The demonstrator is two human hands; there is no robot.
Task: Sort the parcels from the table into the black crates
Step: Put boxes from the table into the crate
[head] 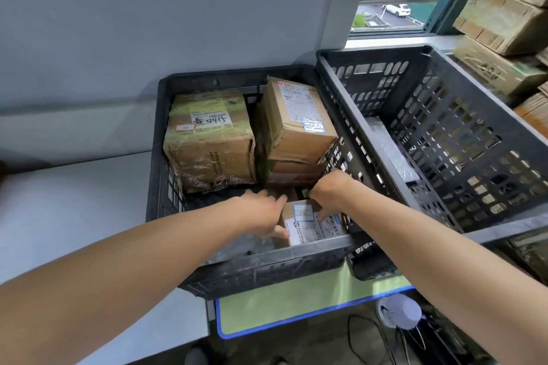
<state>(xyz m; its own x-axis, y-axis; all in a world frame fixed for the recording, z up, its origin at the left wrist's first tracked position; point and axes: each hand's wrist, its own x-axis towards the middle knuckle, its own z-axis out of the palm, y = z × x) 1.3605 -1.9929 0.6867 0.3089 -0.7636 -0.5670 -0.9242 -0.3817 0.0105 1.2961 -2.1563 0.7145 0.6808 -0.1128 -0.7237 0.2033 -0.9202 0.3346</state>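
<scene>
Both my hands reach into the left black crate (pixel 166 157). A small cardboard parcel with a white label (pixel 308 224) sits at its near right corner. My left hand (pixel 264 210) grips the parcel's left side, thumb along its front edge. My right hand (pixel 327 190) holds its far right top, fingers curled down over it. Deeper in the same crate stand a large taped box with a handwritten label (pixel 209 139) and a brown box (pixel 296 118) stacked on another box. The right black crate (pixel 444 139) holds a flat grey plastic-wrapped parcel (pixel 388 148).
A grey table (pixel 74 201) lies to the left of the crates, a green blue-edged surface (pixel 281 305) below them. Cardboard boxes (pixel 504 18) pile up at the right by the window. A grey-white round object (pixel 398 311) and cables lie on the floor.
</scene>
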